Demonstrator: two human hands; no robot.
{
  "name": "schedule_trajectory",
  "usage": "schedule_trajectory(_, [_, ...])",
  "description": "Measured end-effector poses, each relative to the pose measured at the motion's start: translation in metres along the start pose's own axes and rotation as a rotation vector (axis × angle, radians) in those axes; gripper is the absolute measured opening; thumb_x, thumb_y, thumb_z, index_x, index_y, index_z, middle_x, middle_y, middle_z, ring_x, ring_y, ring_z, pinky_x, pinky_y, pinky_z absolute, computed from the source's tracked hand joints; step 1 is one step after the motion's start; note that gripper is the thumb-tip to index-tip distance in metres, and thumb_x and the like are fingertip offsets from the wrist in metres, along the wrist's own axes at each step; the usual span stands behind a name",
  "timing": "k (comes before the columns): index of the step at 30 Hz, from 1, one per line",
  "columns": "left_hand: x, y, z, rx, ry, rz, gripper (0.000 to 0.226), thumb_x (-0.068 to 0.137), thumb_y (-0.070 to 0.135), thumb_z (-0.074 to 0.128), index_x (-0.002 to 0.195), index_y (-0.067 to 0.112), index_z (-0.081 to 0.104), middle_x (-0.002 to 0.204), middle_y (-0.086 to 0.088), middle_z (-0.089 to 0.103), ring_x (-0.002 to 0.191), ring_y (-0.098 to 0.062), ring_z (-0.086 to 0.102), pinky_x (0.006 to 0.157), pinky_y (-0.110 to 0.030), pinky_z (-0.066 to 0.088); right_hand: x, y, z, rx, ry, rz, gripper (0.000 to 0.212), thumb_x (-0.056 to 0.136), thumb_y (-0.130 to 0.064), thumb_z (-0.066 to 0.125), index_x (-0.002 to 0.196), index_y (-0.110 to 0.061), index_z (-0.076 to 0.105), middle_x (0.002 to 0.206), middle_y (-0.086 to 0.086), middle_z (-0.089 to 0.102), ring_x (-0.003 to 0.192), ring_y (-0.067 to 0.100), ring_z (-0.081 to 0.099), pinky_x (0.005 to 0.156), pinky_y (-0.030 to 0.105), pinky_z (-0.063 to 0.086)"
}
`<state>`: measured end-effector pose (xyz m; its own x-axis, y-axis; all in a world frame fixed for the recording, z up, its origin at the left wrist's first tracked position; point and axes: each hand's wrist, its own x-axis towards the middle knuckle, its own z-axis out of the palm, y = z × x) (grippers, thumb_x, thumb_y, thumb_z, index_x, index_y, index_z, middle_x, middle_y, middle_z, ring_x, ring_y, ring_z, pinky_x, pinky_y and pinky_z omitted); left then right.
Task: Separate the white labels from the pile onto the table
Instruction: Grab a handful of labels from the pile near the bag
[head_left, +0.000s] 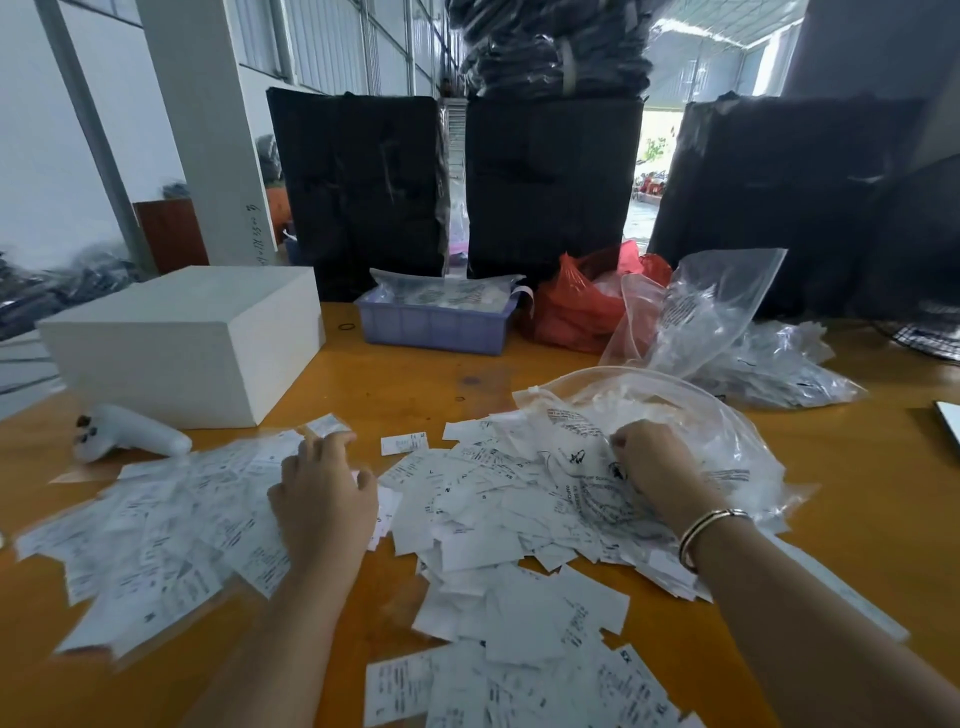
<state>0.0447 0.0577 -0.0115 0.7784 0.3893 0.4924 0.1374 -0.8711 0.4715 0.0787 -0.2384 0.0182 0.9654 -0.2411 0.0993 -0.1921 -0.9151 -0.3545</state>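
Head | left hand (323, 493) fingers loose on labels (156, 540) | right hand (644, 462) – grip unclear

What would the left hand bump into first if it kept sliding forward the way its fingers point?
Probably the small label just past the left hand, at its fingertips. Beyond that the table looks bare.

White labels (498, 525) printed with black text lie on an orange-brown wooden table (857, 467), along with a plain white box (182, 338), a lavender-blue plastic crate (434, 327), a red plastic bag (576, 306), clear bags (701, 312) with black print, and a white handheld controller (127, 434) with dark buttons.
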Motion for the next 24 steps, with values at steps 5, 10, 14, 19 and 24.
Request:
schedule_trajectory(5, [-0.003,0.008,0.002,-0.057,-0.004,0.104,0.033,0.087,0.024,0.065,0.118,0.017,0.061,0.124,-0.008,0.056,0.113,-0.027,0.049,0.089,-0.041,0.041,-0.003,-0.002,0.001,0.036,0.105,0.040,0.019,0.085,-0.009,0.050,0.073,-0.007,0.065,0.077,0.009,0.063,0.074,0.028,0.059,0.066,0.033,0.048])
schedule_trajectory(10, [-0.007,0.014,0.004,-0.159,-0.029,0.206,0.025,0.088,0.020,0.063,0.113,0.017,0.063,0.118,-0.004,0.060,0.112,-0.023,0.050,0.090,-0.035,0.039,-0.002,0.003,-0.002,0.266,0.309,0.005,0.021,0.091,-0.026,0.057,0.090,-0.009,0.070,0.093,0.005,0.061,0.077,0.021,0.054,0.068,0.031,0.043])
schedule_trajectory(14, [-0.012,0.018,0.006,-0.215,-0.066,0.305,0.023,0.086,0.016,0.066,0.109,0.017,0.066,0.112,-0.001,0.064,0.109,-0.019,0.053,0.091,-0.029,0.036,-0.006,0.001,-0.005,0.066,0.373,-0.070,0.029,0.094,-0.023,0.049,0.079,-0.010,0.070,0.087,0.005,0.065,0.076,0.021,0.049,0.074,0.034,0.037])
schedule_trajectory(19, [-0.013,0.018,0.006,-0.263,-0.098,0.339,0.021,0.087,0.016,0.065,0.108,0.017,0.067,0.110,0.001,0.065,0.108,-0.017,0.055,0.089,-0.025,0.037,-0.019,-0.008,-0.019,0.187,0.575,-0.147,0.020,0.093,-0.018,0.054,0.089,-0.010,0.072,0.093,0.005,0.070,0.086,0.024,0.059,0.083,0.036,0.040])
schedule_trajectory(24, [-0.015,0.027,0.000,-0.671,-0.307,0.245,0.006,0.093,0.043,0.053,0.097,0.046,0.055,0.106,0.027,0.056,0.098,0.009,0.051,0.082,-0.013,0.041,-0.058,-0.057,-0.012,0.713,0.361,-0.413,0.009,0.086,-0.014,0.066,0.082,-0.021,0.064,0.076,-0.012,0.066,0.068,0.001,0.061,0.063,0.008,0.047])
